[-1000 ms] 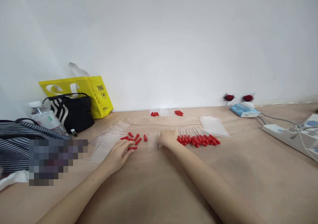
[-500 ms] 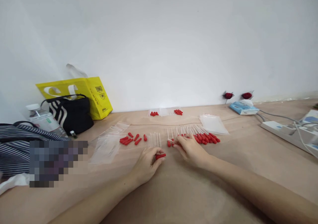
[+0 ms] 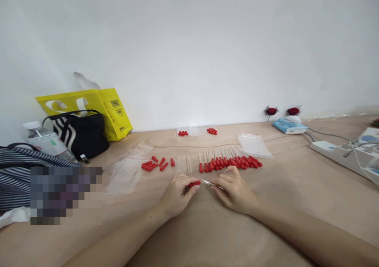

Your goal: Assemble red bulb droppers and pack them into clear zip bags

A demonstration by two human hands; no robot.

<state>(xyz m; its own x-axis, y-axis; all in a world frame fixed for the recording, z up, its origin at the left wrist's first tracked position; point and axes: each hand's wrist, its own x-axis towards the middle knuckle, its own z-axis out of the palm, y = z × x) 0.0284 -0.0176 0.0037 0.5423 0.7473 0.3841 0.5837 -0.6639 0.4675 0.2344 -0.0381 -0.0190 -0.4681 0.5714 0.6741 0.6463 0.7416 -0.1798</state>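
Observation:
Near the middle of the table, my left hand (image 3: 179, 194) pinches a red rubber bulb (image 3: 194, 184) whose open end points right. My right hand (image 3: 235, 190) holds a thin clear glass tube (image 3: 209, 183), its tip close to the bulb; whether they touch is hard to tell. Behind my right hand lies a row of clear droppers with red bulbs (image 3: 225, 162), tips toward the wall. Several bare tubes (image 3: 183, 165) lie side by side behind my left hand. Loose red bulbs (image 3: 151, 166) are scattered to their left.
Clear plastic bags (image 3: 127, 172) lie at left, another bag (image 3: 255, 145) at right. Two small groups of red bulbs (image 3: 212, 131) sit near the wall. A yellow bag (image 3: 118, 117), black bag (image 3: 89, 134) and bottle (image 3: 47, 140) stand left; a tissue pack (image 3: 290, 125) and power strip (image 3: 334, 150) lie right.
My right hand has come away from the dropper row toward me, and a clear tube now shows in its fingers, facing the bulb. My left hand still holds the bulb, shifted slightly right.

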